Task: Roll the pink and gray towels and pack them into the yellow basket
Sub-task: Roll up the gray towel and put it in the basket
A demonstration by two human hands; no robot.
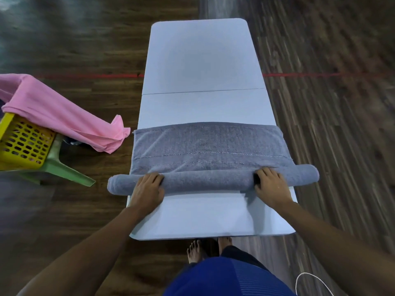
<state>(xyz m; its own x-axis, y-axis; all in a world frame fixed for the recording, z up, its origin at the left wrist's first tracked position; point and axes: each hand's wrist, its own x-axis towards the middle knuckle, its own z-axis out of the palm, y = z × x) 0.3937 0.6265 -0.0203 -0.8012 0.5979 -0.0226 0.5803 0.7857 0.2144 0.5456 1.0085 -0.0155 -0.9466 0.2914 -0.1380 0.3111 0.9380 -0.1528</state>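
Observation:
A gray towel [209, 146] lies across the white table [201, 67], its near part wound into a thick roll that overhangs both table sides. My left hand [147, 190] grips the roll near its left end, fingers curled over the top. My right hand [271, 186] grips it near the right end the same way. The flat remainder of the towel stretches away from the roll. A pink towel [53, 112] hangs loose over the yellow basket [23, 144] at the left, its tail trailing toward the table.
The basket sits on a green plastic stool [62, 167] on the dark wooden floor, left of the table. A red line [299, 74] crosses the floor. My bare feet [209, 246] stand at the table's near edge. A white cable [314, 280] lies at the lower right.

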